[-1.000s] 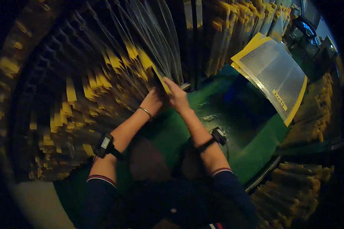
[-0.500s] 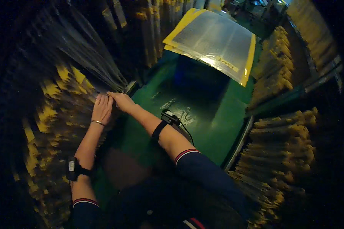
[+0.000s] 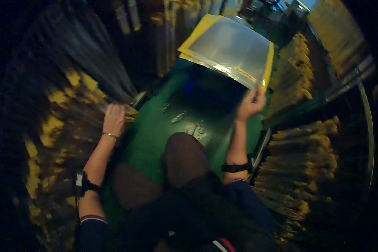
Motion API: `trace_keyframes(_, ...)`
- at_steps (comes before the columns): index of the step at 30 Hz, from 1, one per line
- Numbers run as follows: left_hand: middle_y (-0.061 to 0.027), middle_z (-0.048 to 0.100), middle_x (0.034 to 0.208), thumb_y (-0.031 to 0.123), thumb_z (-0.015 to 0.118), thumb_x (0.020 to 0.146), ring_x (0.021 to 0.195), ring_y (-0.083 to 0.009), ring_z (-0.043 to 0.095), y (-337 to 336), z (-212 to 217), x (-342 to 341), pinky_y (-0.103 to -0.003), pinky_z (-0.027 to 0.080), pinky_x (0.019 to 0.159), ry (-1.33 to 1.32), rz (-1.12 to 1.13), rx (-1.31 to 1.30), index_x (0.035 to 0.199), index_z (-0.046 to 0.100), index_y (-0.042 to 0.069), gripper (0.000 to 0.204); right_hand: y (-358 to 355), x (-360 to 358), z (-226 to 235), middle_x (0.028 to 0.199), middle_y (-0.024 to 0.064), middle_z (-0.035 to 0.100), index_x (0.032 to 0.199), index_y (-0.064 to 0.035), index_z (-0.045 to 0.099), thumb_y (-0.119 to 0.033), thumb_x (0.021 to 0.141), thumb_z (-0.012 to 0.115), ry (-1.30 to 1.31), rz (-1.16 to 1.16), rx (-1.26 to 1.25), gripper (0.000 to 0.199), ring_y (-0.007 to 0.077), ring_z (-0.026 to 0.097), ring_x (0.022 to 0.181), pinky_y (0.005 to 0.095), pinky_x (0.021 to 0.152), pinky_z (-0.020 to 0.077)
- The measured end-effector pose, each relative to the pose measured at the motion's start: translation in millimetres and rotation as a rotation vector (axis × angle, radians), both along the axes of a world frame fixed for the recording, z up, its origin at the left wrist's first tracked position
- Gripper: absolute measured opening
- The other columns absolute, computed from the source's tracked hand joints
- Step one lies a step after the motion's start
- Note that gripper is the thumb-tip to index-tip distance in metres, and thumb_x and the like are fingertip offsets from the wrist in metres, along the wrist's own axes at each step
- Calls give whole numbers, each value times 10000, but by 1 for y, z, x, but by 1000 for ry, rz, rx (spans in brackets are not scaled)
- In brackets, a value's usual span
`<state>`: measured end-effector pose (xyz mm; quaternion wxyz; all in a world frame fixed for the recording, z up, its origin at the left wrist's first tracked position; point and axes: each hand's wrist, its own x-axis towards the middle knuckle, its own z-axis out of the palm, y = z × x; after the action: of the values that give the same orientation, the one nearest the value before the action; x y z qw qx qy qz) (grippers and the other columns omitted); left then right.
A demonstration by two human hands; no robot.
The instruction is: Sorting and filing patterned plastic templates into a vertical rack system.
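My left hand (image 3: 114, 118) is closed at the edge of the tightly packed, yellow-tabbed sheets (image 3: 67, 130) on the left; its fingertips are partly hidden among them. Ahead of me lies a small stack of translucent sheets with yellow borders (image 3: 235, 46). At its near right corner is my right hand (image 3: 251, 105), thumb and fingers pinched on the edge of the stack. Motion blur softens both hands and the packed sheets.
More yellow-edged sheets (image 3: 298, 164) hang in rows on the right, behind a metal rail (image 3: 262, 147). Dark hanging sheets (image 3: 92, 54) rise at the far left. Scraps of clear film (image 3: 194, 130) lie on the green floor (image 3: 155, 138) by my knee (image 3: 185, 159).
My right hand has left the packed sheets beside my left hand and swung right to the corner of the stack. The left hand stays in nearly the same place. My knee now shows.
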<state>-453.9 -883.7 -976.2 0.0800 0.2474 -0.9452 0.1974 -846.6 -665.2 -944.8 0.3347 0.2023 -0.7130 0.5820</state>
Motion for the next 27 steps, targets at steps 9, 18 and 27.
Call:
trace_keyframes(9,-163,522,1242,101,546,741,1175,-278,482,29,50,11,-426,332,1051,135,-201,-141,988,613,31,265,-82,152,65,1048,128,618,942,-111,697,-6,753,662,163,1035,168,219,233,584,952,318,838,453)
trace_keyframes(18,-119,580,1053,157,521,731,1110,-257,506,26,62,16,-408,336,1057,236,-262,-259,881,623,45,213,-188,238,76,1261,124,497,851,-197,701,-130,626,720,718,1158,92,236,329,438,1143,443,968,357)
trace_keyframes(27,-103,576,1097,126,558,731,1111,-227,506,17,85,10,-400,349,1048,103,-180,-340,874,617,79,162,-218,221,64,1290,96,464,800,-177,643,-237,623,759,682,921,117,219,311,409,1156,453,984,254)
